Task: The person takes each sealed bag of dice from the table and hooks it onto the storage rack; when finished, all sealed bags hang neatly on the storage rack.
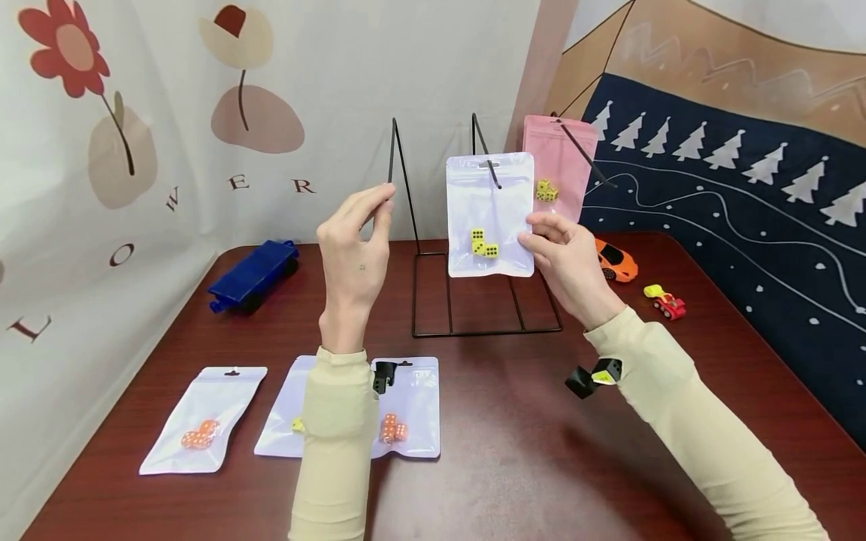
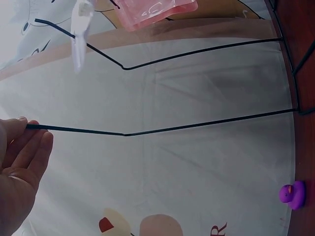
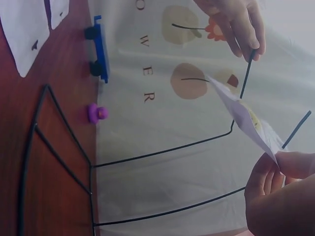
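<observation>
A black wire rack with three upright prongs stands on the table. My left hand pinches the tip of its left prong between thumb and fingers. From the middle prong hangs a pale lavender zip bag with yellow dice showing through, the prong passing through its top hole. Thumb and fingers of my right hand pinch this bag's right edge. Behind it, a pink zip bag with yellow dice hangs on the right prong.
At the front left lie a pale zip bag with orange dice and two more bags, partly behind my left forearm. A blue toy trailer, purple duck, orange toy car and small red-yellow toy vehicle are farther back.
</observation>
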